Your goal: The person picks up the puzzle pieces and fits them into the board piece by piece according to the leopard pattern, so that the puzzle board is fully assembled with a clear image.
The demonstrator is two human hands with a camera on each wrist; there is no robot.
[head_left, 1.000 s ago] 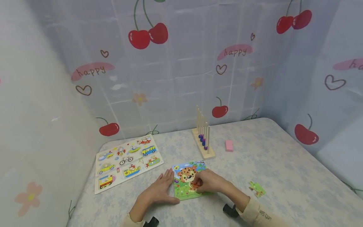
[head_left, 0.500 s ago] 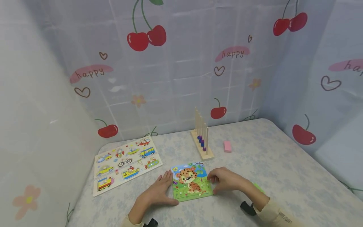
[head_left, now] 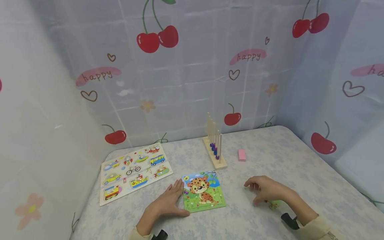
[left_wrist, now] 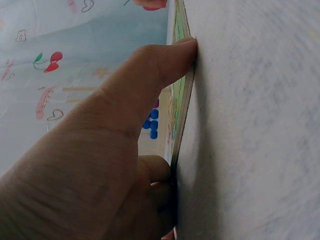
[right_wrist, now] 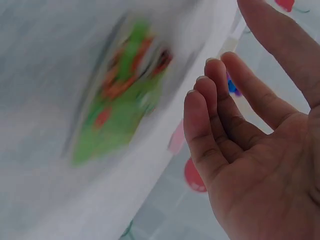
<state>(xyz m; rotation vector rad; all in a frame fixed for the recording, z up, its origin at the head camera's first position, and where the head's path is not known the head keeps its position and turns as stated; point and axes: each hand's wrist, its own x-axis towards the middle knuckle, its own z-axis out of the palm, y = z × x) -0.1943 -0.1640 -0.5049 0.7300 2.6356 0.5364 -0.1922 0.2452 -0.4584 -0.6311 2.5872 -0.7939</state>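
Observation:
A square leopard jigsaw puzzle [head_left: 204, 191] lies in the middle of the table in the head view. My left hand [head_left: 169, 201] rests at its left side, fingers fairly straight along the edge. Its thumb [left_wrist: 175, 55] touches the puzzle's front edge in the left wrist view. Off to the right, my right hand [head_left: 271, 190] hovers with loosely bent fingers and holds nothing. Close by it lies a loose green and orange puzzle piece [right_wrist: 120, 95], blurred in the right wrist view. In the head view this piece [head_left: 273, 204] is partly covered by the hand.
A vehicle peg puzzle board [head_left: 136, 173] lies at the back left. Behind the leopard puzzle stands a wooden peg rack [head_left: 219, 163] with blue and purple beads. A pink block [head_left: 241, 155] sits right of the rack. Cherry-print curtains [head_left: 186, 83] surround the table.
My right hand has lifted off the leopard puzzle and moved right, over the loose piece. The puzzle's whole picture now shows. My left hand has stayed in place.

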